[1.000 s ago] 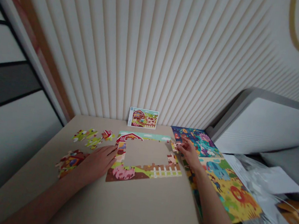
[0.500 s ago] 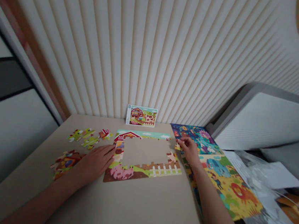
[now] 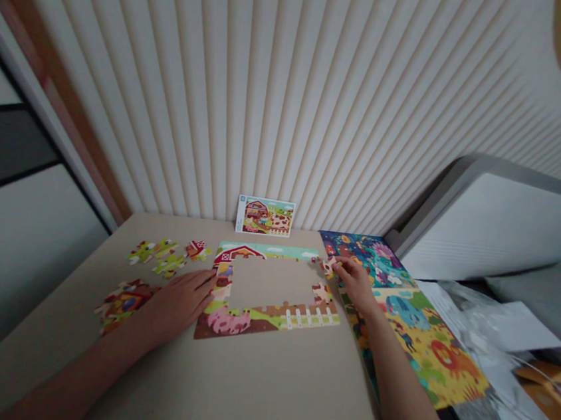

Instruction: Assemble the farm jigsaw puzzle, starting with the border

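Observation:
A jigsaw puzzle frame (image 3: 228, 325) of joined edge pieces lies on the table, its middle bare and a gap showing on its right side. My right hand (image 3: 353, 281) pinches a puzzle piece (image 3: 327, 266) with brown-and-white patches at that gap, above the cow piece (image 3: 321, 294). Whether the piece is seated, I cannot tell. My left hand (image 3: 183, 301) lies flat, fingertips on the left edge of the puzzle. Loose green pieces (image 3: 170, 264), a red barn piece (image 3: 197, 250) and a pile of mixed pieces (image 3: 123, 302) lie beside and beyond it.
A picture card (image 3: 266, 216) of the farm scene leans on the ribbed wall (image 3: 278, 89) behind the table. Finished-looking picture boards (image 3: 413, 331) lie along the right edge. Beyond them are plastic wrapping (image 3: 479, 324) and an orange box (image 3: 549, 392).
My right hand has moved slightly left with the puzzle piece, bringing it from beside the frame into the gap on its right side. My left hand has stayed in place.

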Available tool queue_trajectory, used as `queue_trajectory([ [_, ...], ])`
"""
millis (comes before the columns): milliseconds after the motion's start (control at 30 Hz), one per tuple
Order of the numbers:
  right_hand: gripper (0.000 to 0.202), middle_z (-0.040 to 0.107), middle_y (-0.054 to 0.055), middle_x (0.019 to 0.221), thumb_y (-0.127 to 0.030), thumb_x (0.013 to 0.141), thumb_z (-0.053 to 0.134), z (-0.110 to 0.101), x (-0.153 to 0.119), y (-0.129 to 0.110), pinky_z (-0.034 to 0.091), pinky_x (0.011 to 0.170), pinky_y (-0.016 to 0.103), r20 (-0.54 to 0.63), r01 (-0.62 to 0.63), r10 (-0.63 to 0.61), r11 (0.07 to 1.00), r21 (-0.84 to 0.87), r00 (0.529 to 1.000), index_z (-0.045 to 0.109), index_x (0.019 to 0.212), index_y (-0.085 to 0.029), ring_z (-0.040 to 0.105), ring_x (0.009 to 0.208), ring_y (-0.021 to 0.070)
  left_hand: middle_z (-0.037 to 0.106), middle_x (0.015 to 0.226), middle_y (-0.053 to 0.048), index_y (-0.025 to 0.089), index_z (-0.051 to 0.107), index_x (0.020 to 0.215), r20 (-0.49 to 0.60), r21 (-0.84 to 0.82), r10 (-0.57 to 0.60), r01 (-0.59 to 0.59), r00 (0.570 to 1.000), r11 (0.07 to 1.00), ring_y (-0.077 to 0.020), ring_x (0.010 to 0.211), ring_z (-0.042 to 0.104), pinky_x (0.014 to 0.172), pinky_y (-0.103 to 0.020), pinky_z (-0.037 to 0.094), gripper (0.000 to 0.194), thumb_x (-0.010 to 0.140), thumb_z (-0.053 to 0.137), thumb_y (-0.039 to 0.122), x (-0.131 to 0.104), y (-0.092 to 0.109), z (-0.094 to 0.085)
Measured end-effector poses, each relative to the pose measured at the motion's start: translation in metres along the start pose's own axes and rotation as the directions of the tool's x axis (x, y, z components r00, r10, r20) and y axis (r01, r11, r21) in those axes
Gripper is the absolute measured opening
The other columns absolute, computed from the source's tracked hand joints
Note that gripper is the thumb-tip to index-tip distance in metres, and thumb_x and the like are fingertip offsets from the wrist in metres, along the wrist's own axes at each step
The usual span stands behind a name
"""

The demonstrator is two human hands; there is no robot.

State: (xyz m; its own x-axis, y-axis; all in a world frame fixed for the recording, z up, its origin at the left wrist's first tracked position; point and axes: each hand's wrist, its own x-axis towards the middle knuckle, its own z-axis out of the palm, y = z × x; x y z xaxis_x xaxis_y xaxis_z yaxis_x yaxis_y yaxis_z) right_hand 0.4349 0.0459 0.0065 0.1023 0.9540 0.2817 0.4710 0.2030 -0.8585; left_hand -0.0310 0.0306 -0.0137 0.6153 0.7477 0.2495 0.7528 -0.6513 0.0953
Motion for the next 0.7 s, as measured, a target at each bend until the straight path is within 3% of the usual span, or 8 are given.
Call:
queue_trajectory([
  [67, 0.042, 0.073, 0.007, 0.101, -0.051, 0.088, 0.063, 0.0, 0.001, 0.001, 0.05, 0.083, 0.035, 0.009, 0.025, -0.025, 0.999, -0.038, 1.0, 0.071, 0.116, -0.021, 0.064, 0.095, 0.024, 0.06, 0.138, -0.015, 0.013, 0.061, 0.13, 0.006, 0.006, 0.004, -0.004, 1.0, 1.0, -0.0265, 0.128, 0.055, 0.111, -0.046, 0.043, 0.043, 0.102, 0.033, 0.029, 0.0, 0.001, -0.001],
  [167, 0.049, 0.071, 0.005, 0.089, -0.052, 0.088, 0.063, 0.004, 0.001, 0.004, 0.051, 0.074, 0.032, 0.029, 0.044, -0.042, 0.995, -0.088, 0.999, 0.066, 0.124, -0.019, 0.063, 0.081, 0.0209, 0.06, 0.138, -0.014, 0.014, 0.06, 0.131, 0.007, 0.013, -0.007, 0.006, 1.0, 1.0, -0.0263, 0.128, 0.055, 0.111, -0.046, 0.042, 0.042, 0.102, 0.034, 0.029, 0.0, 0.001, -0.002],
  [333, 0.043, 0.068, 0.003, 0.08, -0.056, 0.089, 0.059, 0.015, 0.002, 0.008, 0.048, 0.063, 0.027, 0.059, 0.057, -0.05, 0.991, -0.119, 0.997, 0.069, 0.106, -0.018, 0.06, 0.069, 0.0173, 0.059, 0.139, -0.015, 0.013, 0.061, 0.131, 0.03, 0.012, -0.028, 0.028, 0.999, 1.0, -0.0258, 0.128, 0.055, 0.112, -0.045, 0.041, 0.043, 0.103, 0.033, 0.03, 0.0, 0.002, -0.003],
  [500, 0.04, 0.066, 0.0, 0.069, -0.053, 0.094, 0.053, 0.024, -0.001, 0.007, 0.045, 0.052, 0.026, 0.142, 0.081, -0.055, 0.979, -0.188, 0.988, 0.068, 0.109, -0.019, 0.057, 0.052, 0.0155, 0.06, 0.138, -0.013, 0.015, 0.06, 0.132, 0.002, -0.007, -0.018, 0.018, 1.0, 1.0, -0.0254, 0.128, 0.054, 0.112, -0.044, 0.041, 0.042, 0.102, 0.035, 0.029, 0.0, 0.002, -0.001],
  [600, 0.035, 0.07, 0.003, 0.075, -0.047, 0.095, 0.055, 0.026, -0.002, 0.005, 0.048, 0.058, 0.028, 0.16, 0.125, -0.084, 0.957, -0.261, 0.983, 0.069, 0.111, -0.02, 0.061, 0.059, 0.0178, 0.06, 0.138, -0.013, 0.016, 0.061, 0.131, -0.007, 0.0, -0.001, 0.001, 1.0, 1.0, -0.025, 0.129, 0.053, 0.113, -0.044, 0.04, 0.041, 0.102, 0.034, 0.028, -0.001, 0.0, 0.002],
  [700, 0.029, 0.073, 0.007, 0.09, -0.042, 0.094, 0.059, 0.026, 0.0, 0.005, 0.05, 0.076, 0.034, 0.165, 0.186, -0.136, 0.921, -0.344, 0.977, 0.071, 0.11, -0.021, 0.066, 0.081, 0.0236, 0.06, 0.138, -0.014, 0.015, 0.062, 0.129, -0.004, 0.012, 0.007, -0.007, 1.0, 1.0, -0.0251, 0.129, 0.053, 0.113, -0.044, 0.04, 0.041, 0.102, 0.034, 0.027, -0.001, -0.001, 0.003],
])
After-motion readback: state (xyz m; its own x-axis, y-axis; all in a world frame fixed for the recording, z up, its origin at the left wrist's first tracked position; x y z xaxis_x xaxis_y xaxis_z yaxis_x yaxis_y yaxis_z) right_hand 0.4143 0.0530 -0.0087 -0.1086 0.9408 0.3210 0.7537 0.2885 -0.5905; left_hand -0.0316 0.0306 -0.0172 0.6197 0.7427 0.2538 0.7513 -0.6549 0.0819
